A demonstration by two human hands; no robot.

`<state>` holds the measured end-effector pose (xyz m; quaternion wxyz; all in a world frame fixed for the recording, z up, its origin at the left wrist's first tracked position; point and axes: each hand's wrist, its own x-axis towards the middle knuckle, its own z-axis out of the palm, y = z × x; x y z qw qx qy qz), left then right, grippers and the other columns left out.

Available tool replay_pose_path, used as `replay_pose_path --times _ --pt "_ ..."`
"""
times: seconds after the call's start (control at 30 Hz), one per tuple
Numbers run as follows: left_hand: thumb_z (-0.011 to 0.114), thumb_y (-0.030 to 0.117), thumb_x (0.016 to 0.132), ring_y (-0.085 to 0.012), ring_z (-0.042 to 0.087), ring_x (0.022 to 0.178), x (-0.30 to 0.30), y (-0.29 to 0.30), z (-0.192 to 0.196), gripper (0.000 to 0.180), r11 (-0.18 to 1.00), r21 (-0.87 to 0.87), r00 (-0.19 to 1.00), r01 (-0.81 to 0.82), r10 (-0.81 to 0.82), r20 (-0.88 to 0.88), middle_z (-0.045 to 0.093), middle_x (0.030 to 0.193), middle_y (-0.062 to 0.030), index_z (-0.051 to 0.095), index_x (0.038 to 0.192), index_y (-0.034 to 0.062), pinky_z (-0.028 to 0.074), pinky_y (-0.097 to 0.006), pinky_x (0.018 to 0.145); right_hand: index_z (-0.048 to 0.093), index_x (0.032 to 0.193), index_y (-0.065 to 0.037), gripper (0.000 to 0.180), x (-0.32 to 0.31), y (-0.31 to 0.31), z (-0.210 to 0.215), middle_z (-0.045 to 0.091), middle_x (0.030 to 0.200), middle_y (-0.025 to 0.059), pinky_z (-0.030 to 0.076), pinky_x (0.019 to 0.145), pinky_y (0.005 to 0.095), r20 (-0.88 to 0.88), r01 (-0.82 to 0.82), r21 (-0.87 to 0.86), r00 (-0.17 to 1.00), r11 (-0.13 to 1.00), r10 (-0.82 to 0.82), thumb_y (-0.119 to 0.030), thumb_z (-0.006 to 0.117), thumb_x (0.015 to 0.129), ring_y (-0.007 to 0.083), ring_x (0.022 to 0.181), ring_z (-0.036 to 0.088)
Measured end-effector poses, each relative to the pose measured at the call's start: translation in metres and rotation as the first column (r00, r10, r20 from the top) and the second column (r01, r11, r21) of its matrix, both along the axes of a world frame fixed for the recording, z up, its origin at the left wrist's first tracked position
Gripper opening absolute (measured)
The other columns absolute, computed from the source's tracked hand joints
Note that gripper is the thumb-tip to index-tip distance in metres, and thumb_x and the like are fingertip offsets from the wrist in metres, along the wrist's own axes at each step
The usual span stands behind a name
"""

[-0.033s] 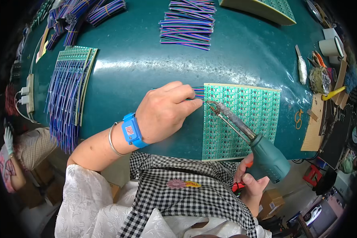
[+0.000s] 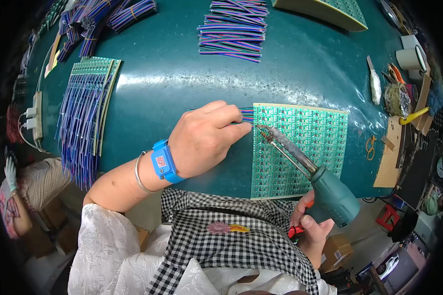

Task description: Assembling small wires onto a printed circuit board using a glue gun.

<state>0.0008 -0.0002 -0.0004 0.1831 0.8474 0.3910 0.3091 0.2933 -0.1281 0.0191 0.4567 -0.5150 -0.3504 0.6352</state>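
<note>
Head view: thin coloured wires (image 2: pixel 247 115) are pinched by the fingers of the left hand (image 2: pixel 202 140) at the left edge of the green circuit board (image 2: pixel 300 157) on the counter (image 2: pixel 147 118); the soldering gun (image 2: pixel 334 194) is gripped in the right hand (image 2: pixel 314 229). Wires are probably best kept still while the tip (image 2: pixel 260 127) is steadied.

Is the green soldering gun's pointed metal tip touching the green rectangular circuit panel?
Cannot tell. Head view looks down: pointed metal tip overlaps the green rectangular circuit panel near its left edge, hiding any height gap.
</note>
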Motion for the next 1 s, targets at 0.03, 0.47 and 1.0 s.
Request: replay_pose_path --times 0.03,0.47,1.0 --pt "0.071 -0.01 0.065 -0.0256 0.065 0.075 0.0 0.0 0.0 0.034 1.0 0.002 1.0 0.001 -0.001 0.005 0.066 0.09 -0.0089 0.073 0.096 0.0024 0.055 -0.036 0.064 0.05 0.11 0.008 0.058 -0.001 -0.001 0.0 0.055 0.07 0.0102 0.051 0.045 0.0318 0.005 0.007 0.0 1.0 1.0 -0.007 -0.03 0.084 0.083 0.0181 0.051 0.056" --pt "0.071 -0.009 0.065 -0.0251 0.064 0.074 0.0 -0.002 0.002 0.034 1.0 0.008 0.999 -0.005 0.005 -0.043 0.065 0.09 -0.009 0.073 0.096 0.0013 0.054 -0.036 0.062 0.05 0.131 0.009 0.062 0.007 -0.001 0.004 0.06 0.078 0.0115 0.051 0.055 0.0311 -0.092 -0.011 0.011 0.996 1.0 0.012 -0.017 0.08 0.083 0.0193 0.06 0.059" --pt "0.071 -0.009 0.064 -0.025 0.063 0.074 0.0 -0.001 0.001 0.035 1.0 0.008 0.999 0.0 0.001 -0.037 0.065 0.091 -0.009 0.073 0.097 0.0013 0.054 -0.036 0.062 0.047 0.127 0.01 0.065 0.001 0.004 0.009 0.057 0.074 0.0104 0.049 0.046 0.0305 -0.07 0.017 0.004 0.997 1.0 -0.016 -0.021 0.083 0.082 0.0177 0.053 0.056"
